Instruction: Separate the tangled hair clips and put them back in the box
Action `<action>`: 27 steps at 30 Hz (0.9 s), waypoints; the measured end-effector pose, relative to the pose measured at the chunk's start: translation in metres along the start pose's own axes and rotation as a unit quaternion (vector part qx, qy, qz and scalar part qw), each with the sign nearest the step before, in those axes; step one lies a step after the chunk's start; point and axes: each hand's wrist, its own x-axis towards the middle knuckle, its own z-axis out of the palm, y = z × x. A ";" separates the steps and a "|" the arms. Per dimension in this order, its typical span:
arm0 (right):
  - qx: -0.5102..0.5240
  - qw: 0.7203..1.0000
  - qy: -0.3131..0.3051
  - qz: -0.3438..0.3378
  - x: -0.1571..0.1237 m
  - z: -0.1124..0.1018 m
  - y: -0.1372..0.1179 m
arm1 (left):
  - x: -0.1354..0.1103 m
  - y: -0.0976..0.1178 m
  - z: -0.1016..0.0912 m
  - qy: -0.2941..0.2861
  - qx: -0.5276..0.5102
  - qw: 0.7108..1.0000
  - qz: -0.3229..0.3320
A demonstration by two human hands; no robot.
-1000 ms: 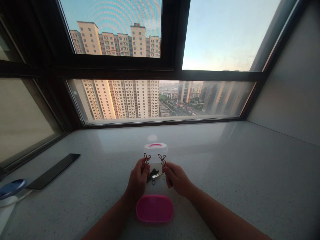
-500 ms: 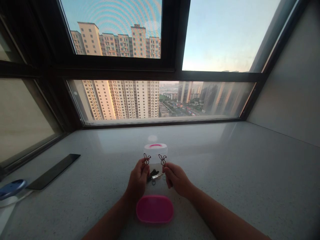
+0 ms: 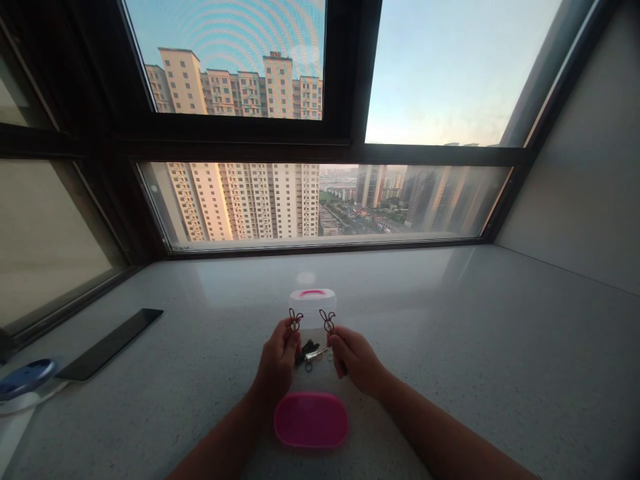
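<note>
My left hand (image 3: 279,355) pinches a thin brown bunny-shaped outline piece (image 3: 295,321), its ears pointing up. A like brown bunny-shaped piece (image 3: 327,323) is upright between the fingertips of my right hand (image 3: 354,357). The two pieces are side by side, a short gap apart. On the counter between and below my hands lie a few small things: black pieces (image 3: 306,351), a pale shiny strip (image 3: 317,355) and a small dark ring (image 3: 309,367). Nearer to me, an oval pink tray or lid (image 3: 311,420) sits between my forearms.
Behind my hands stands a clear box (image 3: 313,303) with a pink handle. At the left lie a long dark flat slab (image 3: 113,343) and a blue round-ended object (image 3: 27,378) beside a white cable. The speckled counter (image 3: 465,347) runs back to a dark window frame (image 3: 320,250).
The view has shifted very slightly. Both hands keep their grip on the bunny-shaped pieces, and nothing else has visibly moved.
</note>
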 end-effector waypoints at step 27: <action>0.018 1.000 0.006 -0.004 0.002 -0.001 0.008 | 0.001 -0.006 -0.002 0.013 0.004 1.000 -0.002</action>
